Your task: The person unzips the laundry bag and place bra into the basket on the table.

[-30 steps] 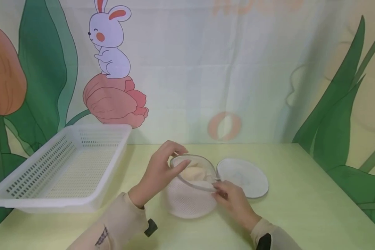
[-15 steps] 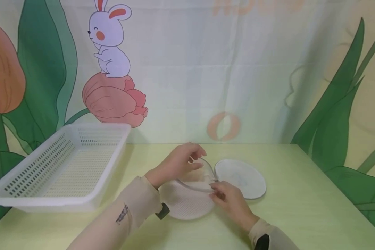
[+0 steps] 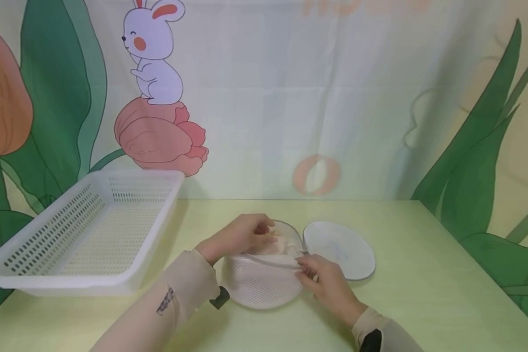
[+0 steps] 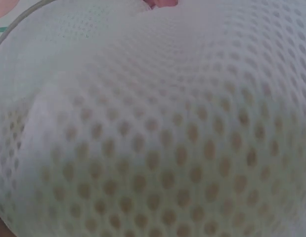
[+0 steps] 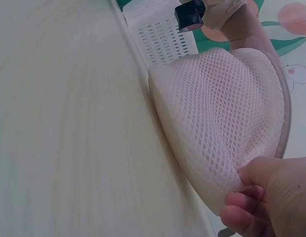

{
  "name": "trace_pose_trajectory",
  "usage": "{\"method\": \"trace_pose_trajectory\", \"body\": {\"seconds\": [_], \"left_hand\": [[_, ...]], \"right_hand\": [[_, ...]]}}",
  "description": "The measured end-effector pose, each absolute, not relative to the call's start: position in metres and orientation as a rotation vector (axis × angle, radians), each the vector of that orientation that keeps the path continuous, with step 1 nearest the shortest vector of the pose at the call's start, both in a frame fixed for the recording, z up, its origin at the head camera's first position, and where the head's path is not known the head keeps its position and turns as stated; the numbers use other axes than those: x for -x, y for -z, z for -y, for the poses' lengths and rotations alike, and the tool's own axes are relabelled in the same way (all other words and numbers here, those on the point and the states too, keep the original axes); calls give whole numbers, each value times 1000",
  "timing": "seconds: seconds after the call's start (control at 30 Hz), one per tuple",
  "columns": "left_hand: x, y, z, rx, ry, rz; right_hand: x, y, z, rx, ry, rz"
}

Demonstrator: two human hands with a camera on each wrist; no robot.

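Note:
A round white mesh laundry bag (image 3: 264,283) stands on the table with its zip-edged top unzipped. Its round lid (image 3: 339,249) lies folded back to the right. Inside is a beige, soft cloth item (image 3: 286,240), whose kind I cannot make out. My left hand (image 3: 242,234) reaches over the left rim into the opening, fingers bent beside the cloth; whether they grip it is not clear. With thumb and fingers, my right hand (image 3: 327,281) pinches the bag's right rim near the lid. Mesh (image 4: 167,148) fills most of the left wrist view, and only a sliver of fingertips shows.
A white slotted plastic basket (image 3: 132,283) stands at the left of the pale yellow table (image 3: 422,274). Behind the table hangs a cloth backdrop (image 3: 255,122) printed with a rabbit and flowers.
My left hand has left the bag's rim, moved right over the opening, then dipped lower and slightly left towards the cloth. The right hand keeps its pinch on the rim.

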State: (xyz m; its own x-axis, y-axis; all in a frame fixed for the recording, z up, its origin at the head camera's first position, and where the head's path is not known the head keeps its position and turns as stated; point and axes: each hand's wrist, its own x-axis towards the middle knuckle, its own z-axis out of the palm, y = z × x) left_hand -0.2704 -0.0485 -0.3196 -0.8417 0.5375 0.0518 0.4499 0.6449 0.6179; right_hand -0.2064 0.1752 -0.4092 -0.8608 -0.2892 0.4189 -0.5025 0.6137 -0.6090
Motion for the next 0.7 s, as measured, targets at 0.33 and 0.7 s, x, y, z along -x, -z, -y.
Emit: {"method": "trace_pose_trajectory", "body": {"seconds": [0.33, 0.7], "left_hand": [[279, 326, 59, -768, -845, -2721], [280, 338, 68, -815, -802, -2675]], "right_hand": [[204, 409, -176, -647, -1135, 2569], [205, 411, -175, -627, -1134, 2589]]}}
